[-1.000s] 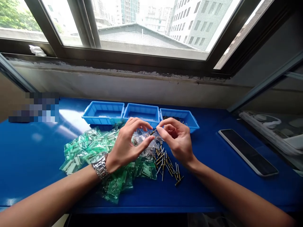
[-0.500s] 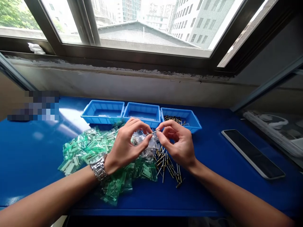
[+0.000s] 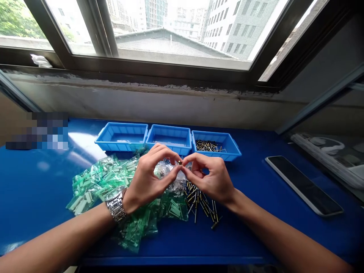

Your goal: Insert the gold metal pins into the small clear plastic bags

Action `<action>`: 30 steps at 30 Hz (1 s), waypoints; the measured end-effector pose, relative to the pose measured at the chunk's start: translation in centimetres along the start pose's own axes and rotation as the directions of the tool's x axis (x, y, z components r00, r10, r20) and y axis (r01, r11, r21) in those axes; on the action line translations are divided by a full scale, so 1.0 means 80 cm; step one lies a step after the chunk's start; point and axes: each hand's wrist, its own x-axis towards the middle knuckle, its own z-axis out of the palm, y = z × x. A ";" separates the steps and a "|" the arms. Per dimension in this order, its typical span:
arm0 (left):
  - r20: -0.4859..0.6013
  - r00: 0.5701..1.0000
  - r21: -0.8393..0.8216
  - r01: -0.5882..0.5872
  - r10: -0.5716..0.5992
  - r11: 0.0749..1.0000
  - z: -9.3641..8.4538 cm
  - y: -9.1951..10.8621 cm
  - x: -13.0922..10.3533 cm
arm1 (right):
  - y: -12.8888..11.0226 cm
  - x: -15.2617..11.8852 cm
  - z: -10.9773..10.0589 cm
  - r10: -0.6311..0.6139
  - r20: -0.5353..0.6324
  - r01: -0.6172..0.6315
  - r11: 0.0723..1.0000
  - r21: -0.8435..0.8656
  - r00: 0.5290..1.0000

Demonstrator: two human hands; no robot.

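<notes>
My left hand (image 3: 150, 178), with a metal watch (image 3: 116, 205) on its wrist, pinches a small dark and brass-coloured end of a thin metal rod (image 3: 180, 162) between thumb and forefinger. The fingertips of my right hand (image 3: 214, 180) are closed on the same rod from the other side and meet those of the left. Most of the rod is hidden by the fingers. Below the right hand lies a loose pile of similar thin rods (image 3: 200, 201), silver with black and brass-coloured parts. Green plastic bags (image 3: 105, 178) of small pale pieces lie under and beside my left hand.
Three blue bins stand in a row at the back: a left bin (image 3: 122, 145), a middle bin (image 3: 186, 146), and a right bin (image 3: 231, 144) with many small rods. A phone (image 3: 304, 185) lies at the right on the blue table (image 3: 244, 239). A clear bag (image 3: 179, 184) lies behind the hands.
My right hand has moved left, so both hands' fingertips now meet. The silver shaft that showed between them is now covered.
</notes>
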 end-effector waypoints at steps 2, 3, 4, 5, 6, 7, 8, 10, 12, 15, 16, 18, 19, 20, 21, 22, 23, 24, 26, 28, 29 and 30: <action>0.020 1.000 -0.019 0.007 -0.006 1.000 0.000 0.000 -0.001 | 0.001 -0.002 0.004 -0.006 0.018 0.006 1.000 0.014 1.000; 0.024 1.000 -0.025 0.008 -0.007 1.000 0.000 0.000 -0.001 | 0.001 -0.002 0.005 -0.007 0.018 0.007 1.000 0.016 1.000; 0.025 1.000 -0.029 0.011 -0.010 1.000 0.000 0.000 -0.001 | 0.000 -0.003 0.005 -0.008 0.016 0.008 1.000 0.013 1.000; 0.024 1.000 -0.032 0.010 -0.010 0.999 0.000 0.000 -0.001 | 0.000 -0.003 0.005 -0.012 0.015 0.012 1.000 0.008 1.000; 0.020 1.000 -0.032 0.009 -0.008 0.999 0.000 0.000 -0.001 | -0.001 -0.003 0.004 -0.018 0.011 0.018 1.000 -0.001 1.000; 0.015 1.000 -0.030 0.009 -0.008 1.000 0.000 0.000 -0.001 | -0.003 -0.002 0.003 -0.027 0.000 0.027 1.000 -0.014 1.000; 0.008 1.000 -0.026 0.010 -0.010 1.000 0.000 0.000 -0.001 | -0.004 -0.002 0.002 -0.038 -0.018 0.037 0.999 -0.030 0.999; -0.006 1.000 -0.016 0.023 -0.023 1.000 -0.001 0.000 -0.001 | -0.006 -0.002 0.000 -0.061 -0.074 0.056 0.996 -0.064 0.995; 0.002 0.999 -0.005 0.050 -0.050 0.999 -0.001 0.001 0.000 | -0.008 -0.002 -0.002 -0.082 -0.138 0.070 0.994 -0.087 0.987; 0.062 0.996 0.011 0.062 -0.063 0.998 0.001 0.002 -0.001 | -0.011 -0.004 -0.001 -0.122 -0.191 0.103 0.989 -0.104 0.974; 0.082 0.995 0.016 0.053 -0.054 0.998 0.001 0.002 -0.001 | -0.012 -0.004 0.000 -0.137 -0.194 0.118 0.987 -0.107 0.971; 0.111 0.993 0.020 0.026 -0.028 0.999 0.003 0.003 -0.002 | -0.014 -0.006 0.001 -0.163 -0.183 0.146 0.984 -0.102 0.969; 0.121 0.993 0.020 0.013 -0.015 1.000 0.003 0.003 -0.002 | -0.015 -0.006 0.001 -0.171 -0.175 0.156 0.983 -0.097 0.970; 0.129 0.992 0.020 0.005 -0.007 1.000 0.003 0.003 -0.002 | -0.015 -0.006 0.002 -0.176 -0.167 0.162 0.982 -0.092 0.970; 0.133 0.991 0.020 0.000 -0.003 1.000 0.003 0.004 -0.001 | -0.015 -0.006 0.002 -0.177 -0.162 0.164 0.982 -0.091 0.971; 0.133 0.991 0.020 -0.001 -0.001 1.000 0.003 0.004 -0.001 | -0.016 -0.006 0.001 -0.176 -0.161 0.163 0.982 -0.092 0.971; 0.126 0.992 0.021 -0.002 -0.001 1.000 0.002 0.004 -0.001 | -0.016 -0.006 0.000 -0.173 -0.161 0.159 0.983 -0.096 0.972; 0.114 0.994 0.020 -0.001 -0.001 1.000 0.002 0.004 -0.001 | -0.016 -0.005 -0.001 -0.169 -0.162 0.154 0.983 -0.098 0.972; 0.081 0.997 0.006 0.004 -0.005 1.000 0.001 0.003 -0.001 | -0.016 -0.004 -0.003 -0.153 -0.158 0.139 0.986 -0.096 0.975; 0.038 0.999 -0.024 0.006 -0.005 1.000 0.001 0.002 -0.001 | -0.015 -0.003 -0.005 -0.133 -0.145 0.121 0.989 -0.088 0.980; 0.018 1.000 -0.039 0.005 -0.004 0.999 0.000 0.001 -0.001 | -0.014 -0.003 -0.005 -0.122 -0.136 0.111 0.990 -0.085 0.983; 0.003 1.000 -0.052 0.002 -0.002 0.999 0.000 0.001 -0.002 | -0.013 -0.003 -0.004 -0.113 -0.123 0.104 0.991 -0.082 0.986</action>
